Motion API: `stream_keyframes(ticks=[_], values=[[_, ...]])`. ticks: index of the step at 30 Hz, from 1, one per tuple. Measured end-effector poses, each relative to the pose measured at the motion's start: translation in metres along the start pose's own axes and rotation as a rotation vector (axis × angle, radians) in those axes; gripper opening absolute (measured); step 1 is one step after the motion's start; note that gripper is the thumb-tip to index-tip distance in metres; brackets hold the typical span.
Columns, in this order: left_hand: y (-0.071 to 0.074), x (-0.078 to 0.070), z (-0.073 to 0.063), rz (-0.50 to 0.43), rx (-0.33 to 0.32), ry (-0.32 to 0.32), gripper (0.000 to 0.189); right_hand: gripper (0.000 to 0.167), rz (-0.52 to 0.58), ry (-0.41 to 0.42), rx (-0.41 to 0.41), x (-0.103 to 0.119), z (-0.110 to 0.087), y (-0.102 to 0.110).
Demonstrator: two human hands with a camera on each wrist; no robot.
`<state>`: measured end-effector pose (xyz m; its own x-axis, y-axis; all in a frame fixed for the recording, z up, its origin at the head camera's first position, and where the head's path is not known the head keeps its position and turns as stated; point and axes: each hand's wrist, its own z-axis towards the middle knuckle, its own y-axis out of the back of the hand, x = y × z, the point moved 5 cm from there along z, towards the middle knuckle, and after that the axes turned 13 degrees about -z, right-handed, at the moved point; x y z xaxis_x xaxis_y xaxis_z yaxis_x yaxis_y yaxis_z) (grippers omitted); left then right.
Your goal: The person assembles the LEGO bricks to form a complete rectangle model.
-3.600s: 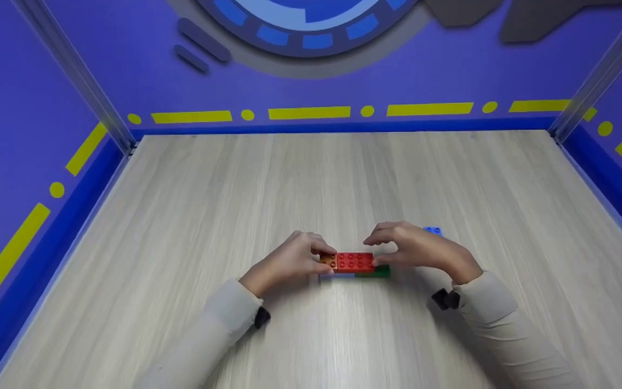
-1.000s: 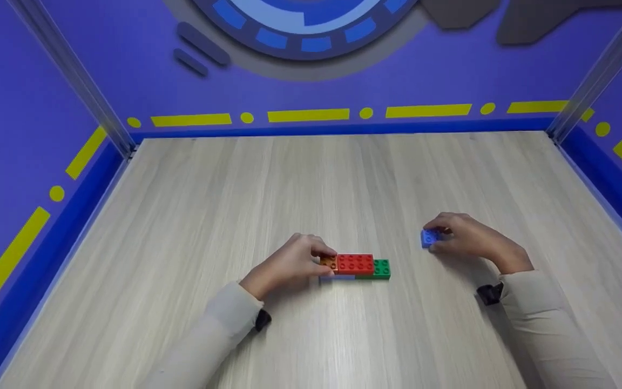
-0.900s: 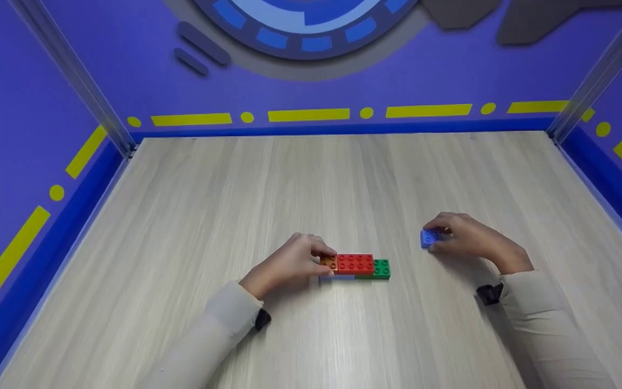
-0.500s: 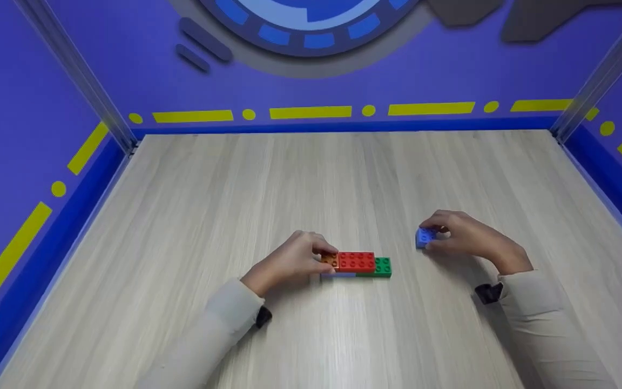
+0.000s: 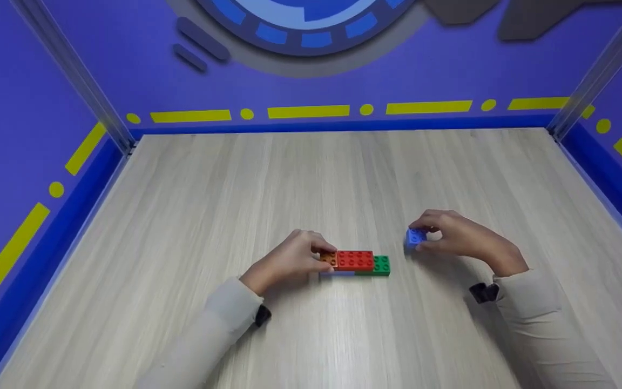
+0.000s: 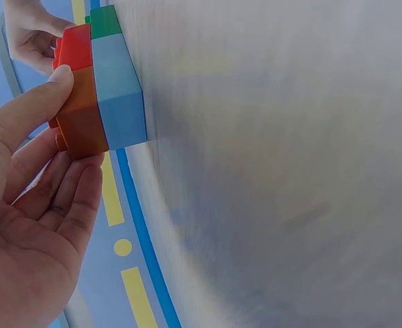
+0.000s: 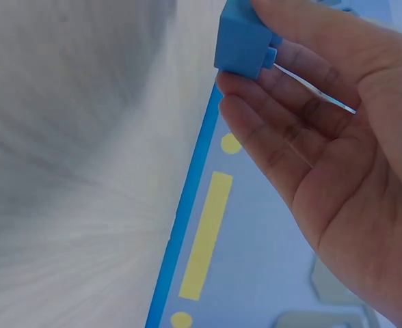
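Observation:
My left hand point(image 5: 292, 259) pinches an orange-brown toy building brick point(image 6: 85, 113) between thumb and fingers. That brick sits on a light blue brick point(image 6: 121, 92) on the table. Beside it, in the same upper layer, is a red brick point(image 5: 355, 260), which spans onto a green brick point(image 5: 382, 265) in the lower layer. The green brick's right-hand studs are bare. To the right, my right hand point(image 5: 457, 237) pinches a small blue brick point(image 5: 416, 237) by its sides; in the right wrist view this blue brick point(image 7: 242, 42) shows its studs turned toward the palm.
The bricks stand on a light wood-grain table point(image 5: 268, 189). Blue-purple panels point(image 5: 311, 89) with yellow dashes border it at the back and both sides. Metal posts point(image 5: 81, 81) rise at the back corners.
My right hand has left the red brick, taken hold of the blue brick and moved it left toward the green brick. My left hand keeps its grip on the orange-brown brick.

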<state>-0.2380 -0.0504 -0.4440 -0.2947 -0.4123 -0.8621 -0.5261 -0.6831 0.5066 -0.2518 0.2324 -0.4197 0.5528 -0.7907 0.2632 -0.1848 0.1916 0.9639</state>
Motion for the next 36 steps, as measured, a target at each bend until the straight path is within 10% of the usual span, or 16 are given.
stream_keyframes(ticks=[36], values=[[0.001, 0.000, 0.001, 0.000, 0.000, 0.012, 0.033, 0.031, -0.018, 0.216, 0.041, 0.055, 0.014, -0.008]])
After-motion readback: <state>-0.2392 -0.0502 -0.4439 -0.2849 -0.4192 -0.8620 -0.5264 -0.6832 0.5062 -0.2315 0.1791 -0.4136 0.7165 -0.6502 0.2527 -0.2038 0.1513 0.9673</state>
